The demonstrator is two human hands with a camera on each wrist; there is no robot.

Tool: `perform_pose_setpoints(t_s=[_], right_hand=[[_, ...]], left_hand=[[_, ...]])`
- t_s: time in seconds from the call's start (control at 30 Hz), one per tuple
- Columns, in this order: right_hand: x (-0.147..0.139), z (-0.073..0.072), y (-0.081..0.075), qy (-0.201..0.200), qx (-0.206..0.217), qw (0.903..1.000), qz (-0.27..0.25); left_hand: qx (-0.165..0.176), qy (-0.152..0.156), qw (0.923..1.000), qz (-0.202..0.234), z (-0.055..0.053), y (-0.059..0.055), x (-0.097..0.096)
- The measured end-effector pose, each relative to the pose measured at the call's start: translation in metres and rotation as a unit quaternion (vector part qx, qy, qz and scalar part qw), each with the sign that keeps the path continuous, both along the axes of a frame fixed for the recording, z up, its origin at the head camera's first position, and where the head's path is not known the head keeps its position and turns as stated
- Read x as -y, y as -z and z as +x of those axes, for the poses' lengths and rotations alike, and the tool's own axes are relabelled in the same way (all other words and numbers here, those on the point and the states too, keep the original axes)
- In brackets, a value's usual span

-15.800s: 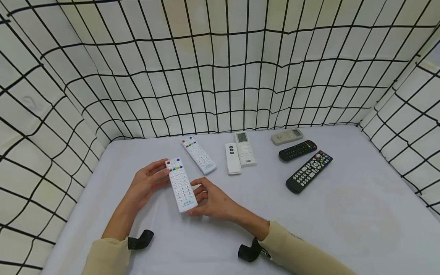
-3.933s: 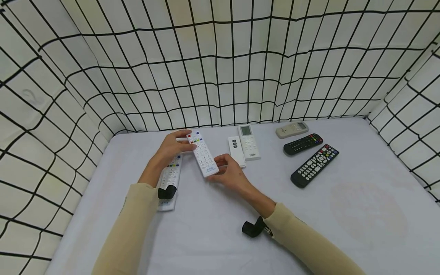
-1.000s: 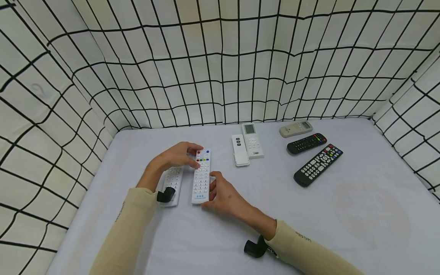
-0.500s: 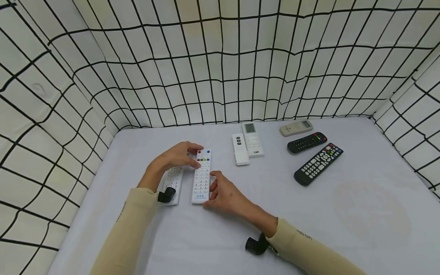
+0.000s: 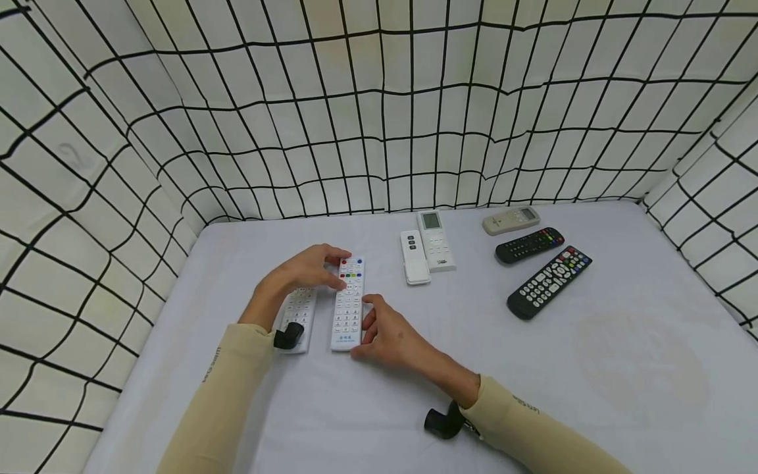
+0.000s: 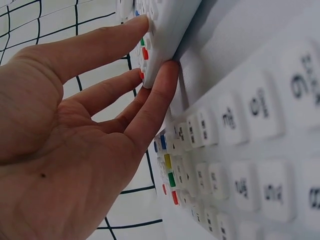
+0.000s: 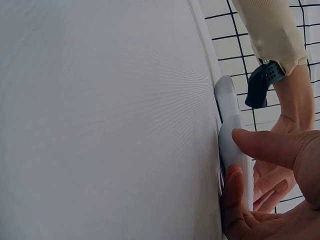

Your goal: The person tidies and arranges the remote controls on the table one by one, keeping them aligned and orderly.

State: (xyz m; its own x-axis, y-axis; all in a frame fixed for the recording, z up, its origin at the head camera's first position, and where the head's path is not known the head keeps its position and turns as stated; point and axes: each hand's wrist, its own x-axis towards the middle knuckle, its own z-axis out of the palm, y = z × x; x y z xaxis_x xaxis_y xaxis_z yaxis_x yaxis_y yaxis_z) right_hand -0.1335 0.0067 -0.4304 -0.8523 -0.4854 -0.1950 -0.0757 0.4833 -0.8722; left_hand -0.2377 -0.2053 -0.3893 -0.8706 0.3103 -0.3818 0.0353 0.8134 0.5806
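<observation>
A white remote control (image 5: 347,309) with coloured buttons at its far end lies upright-on in the head view, level with the table. My left hand (image 5: 303,270) pinches its far end, thumb at the left edge and fingers at the top. My right hand (image 5: 393,337) holds its lower right side, thumb at the near corner. Left of it, a second white remote (image 5: 301,309) of the same look lies on the cloth, partly hidden under my left wrist. In the left wrist view, the thumb and fingertips touch the held remote (image 6: 167,40).
Farther back lie a slim white remote (image 5: 416,260) and a white remote with a screen (image 5: 436,243). On the right are a beige remote (image 5: 509,221) and two black remotes, one small (image 5: 529,246), one larger (image 5: 547,284). Black netting (image 5: 385,138) surrounds the white-covered table (image 5: 622,342).
Earlier both hands held the other white remote, which later lay on the left. The second was then lifted from the back, brought nearer and straightened beside it. Over the last second, hands barely move.
</observation>
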Motion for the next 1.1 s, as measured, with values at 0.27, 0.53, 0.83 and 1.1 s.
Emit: perform_pose_setpoints(t_s=[0.27, 0.53, 0.83, 1.1], right_hand=[[-0.001, 0.0, 0.0, 0.004, 0.001, 1.0, 0.003], [0.0, 0.001, 0.001, 0.0, 0.006, 1.0, -0.001], [-0.003, 0.0, -0.002, -0.006, 0.005, 0.9999, 0.013], [-0.008, 0.0, -0.005, 0.017, 0.0, 0.9998, 0.011]], left_hand=[[0.007, -0.003, 1.0, 0.004, -0.001, 0.0, -0.002], [0.01, -0.015, 0.9998, 0.0, 0.001, 0.003, 0.0], [0.008, -0.011, 0.9999, -0.008, 0.002, -0.002, -0.003], [-0.016, -0.02, 0.9994, -0.022, 0.004, -0.007, -0.01]])
